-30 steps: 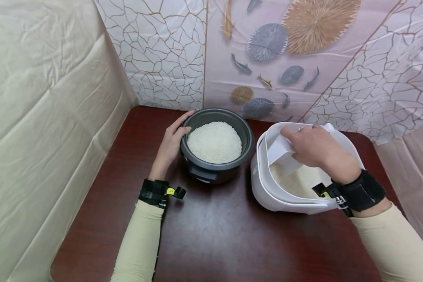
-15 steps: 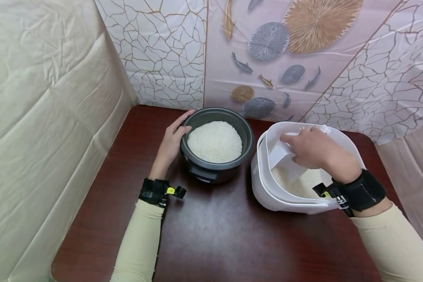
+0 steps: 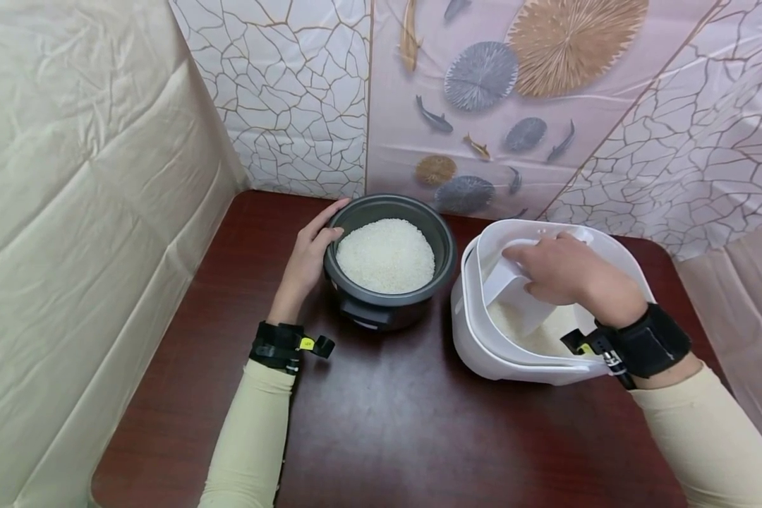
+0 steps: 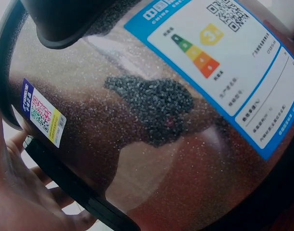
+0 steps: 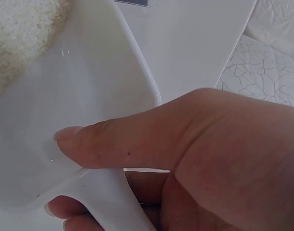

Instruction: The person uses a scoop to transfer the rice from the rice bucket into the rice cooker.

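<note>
My left hand (image 3: 305,254) holds the left side of a dark rice cooker (image 3: 368,310), thumb over its rim. White rice (image 3: 386,255) is heaped in the cooker's pot. In the left wrist view, fingers (image 4: 46,204) lie behind a black handle (image 4: 74,180) on the cooker's glossy body. My right hand (image 3: 565,268) is inside a white rice bin (image 3: 470,339), gripping a white scoop (image 3: 504,279). The right wrist view shows the thumb (image 5: 108,142) pressed inside the scoop and fingers around its handle (image 5: 106,199). Rice grains (image 5: 26,33) lie at the scoop's far end.
Cooker and bin stand side by side on a dark red-brown table (image 3: 375,416). A patterned cloth (image 3: 305,99) hangs behind the table, with plain beige cloth (image 3: 101,212) along its left side. Each wrist wears a black strap (image 3: 650,342).
My right hand and the scoop have shifted slightly within the bin, the scoop's tip moving a little to the right through the rice. My left hand and the cooker stay in place.
</note>
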Tool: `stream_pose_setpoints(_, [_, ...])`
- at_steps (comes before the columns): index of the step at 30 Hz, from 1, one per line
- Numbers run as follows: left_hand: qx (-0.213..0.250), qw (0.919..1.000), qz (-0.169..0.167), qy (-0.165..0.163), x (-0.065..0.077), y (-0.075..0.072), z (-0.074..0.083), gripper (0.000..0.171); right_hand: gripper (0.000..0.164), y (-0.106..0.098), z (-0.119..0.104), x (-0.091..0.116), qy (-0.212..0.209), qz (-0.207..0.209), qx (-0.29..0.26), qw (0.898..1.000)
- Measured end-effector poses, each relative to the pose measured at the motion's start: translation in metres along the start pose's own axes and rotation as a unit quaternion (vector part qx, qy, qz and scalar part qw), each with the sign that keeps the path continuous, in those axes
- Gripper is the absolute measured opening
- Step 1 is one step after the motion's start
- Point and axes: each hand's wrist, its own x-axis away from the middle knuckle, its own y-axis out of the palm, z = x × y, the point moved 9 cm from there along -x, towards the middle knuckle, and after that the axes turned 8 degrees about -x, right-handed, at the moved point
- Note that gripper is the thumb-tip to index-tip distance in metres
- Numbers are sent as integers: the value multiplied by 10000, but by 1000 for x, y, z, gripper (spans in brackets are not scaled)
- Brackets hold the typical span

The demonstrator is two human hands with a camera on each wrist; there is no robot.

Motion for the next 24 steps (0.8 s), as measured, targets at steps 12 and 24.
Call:
stream_pose_setpoints(12, [7, 10000, -57, -13, -1, 0, 2, 50, 35, 8, -2, 3, 42, -322, 54, 9995])
stream_pose_setpoints(24, [-17, 10000, -41, 54, -1, 0, 4, 50, 36, 16, -8, 5, -53, -845, 9, 9964])
